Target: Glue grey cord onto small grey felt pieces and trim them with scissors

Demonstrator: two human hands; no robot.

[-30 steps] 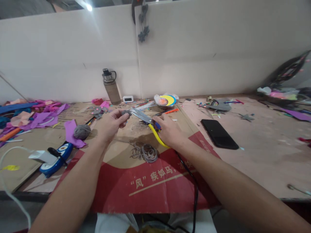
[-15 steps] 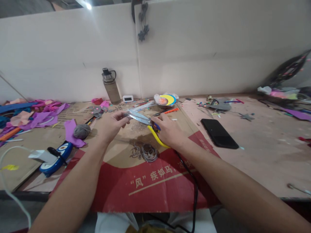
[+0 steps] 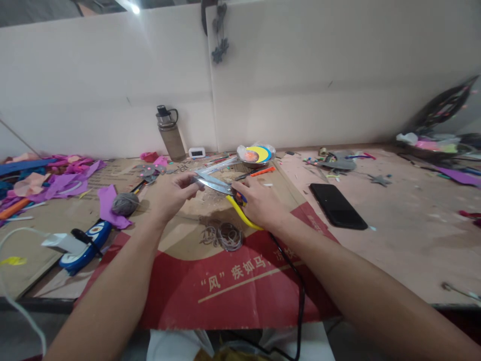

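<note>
Scissors [image 3: 215, 184] with steel blades and yellow handle, gripped by the right hand [image 3: 259, 201], reach the left hand [image 3: 176, 193], whose hold is unclear.

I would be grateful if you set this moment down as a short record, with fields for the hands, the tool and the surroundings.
Left hand: thumb and fingers at the blade tips; anything pinched there is unclear
Right hand: gripping the scissors
Tool: metal blades pointing toward the left hand; yellow handle
Between forearms: loose coil of thin cord on printed cardboard
Left side: ball of grey yarn
Right side: black phone
Back: bottle near the white panel
</note>
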